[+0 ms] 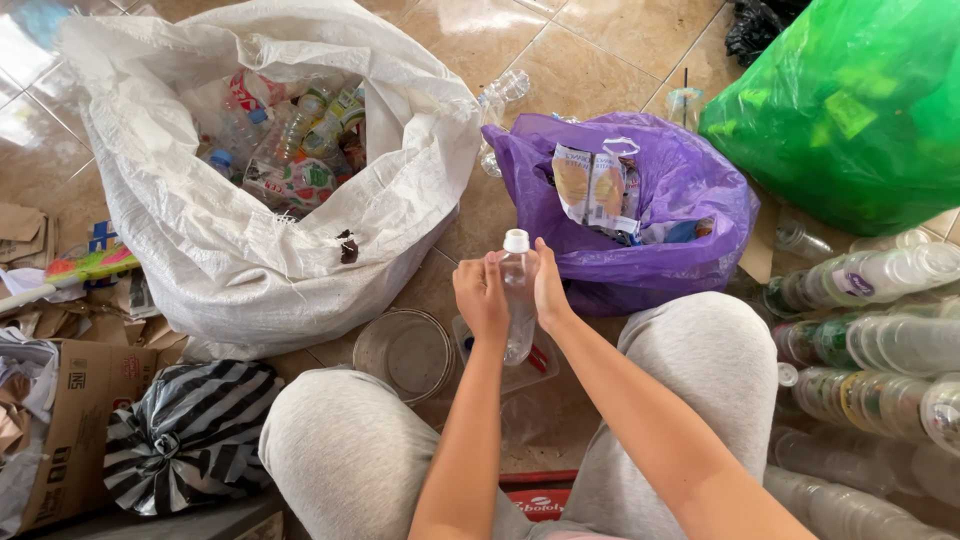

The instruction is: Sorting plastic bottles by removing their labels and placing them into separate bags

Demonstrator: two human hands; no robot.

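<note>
White woven sack (250, 250), open, plastic bottles inside. Green bag (850, 110) well right of sack. Purple bag (690, 200) just right of sack. Clear bottle (517, 295), white cap, upright, near sack's right edge, clamped between left hand (482, 297) and right hand (550, 290).

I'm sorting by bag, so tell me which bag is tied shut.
The black-and-white striped bag by the left knee: its top is knotted, while the white sack and purple bag gape open.
</note>
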